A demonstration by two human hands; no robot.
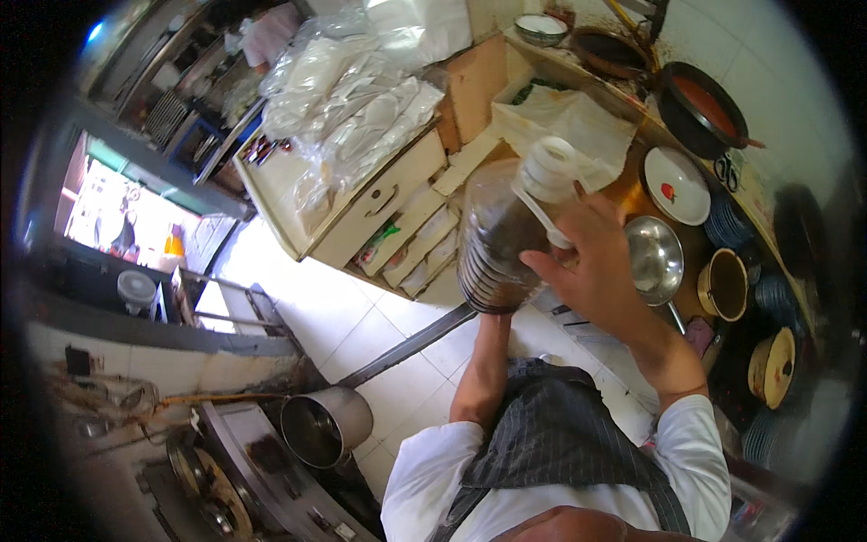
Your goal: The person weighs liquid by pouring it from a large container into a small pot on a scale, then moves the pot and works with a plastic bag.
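Observation:
A large clear plastic jug (497, 244) with ribbed sides, a white neck and dark contents is held up in front of my chest. My right hand (591, 257) is closed on its white handle (542, 215), near the neck. My left forearm (490, 366) rises to the jug's lower end. The jug hides my left hand and its fingers.
A wooden counter with drawers (361, 212) bears plastic bags (348, 99). To the right are a metal bowl (655, 257), white dish (677, 187), dark pot (700, 104) and stacked plates. A tall metal pot (327, 425) stands lower left, beside the stove (262, 461).

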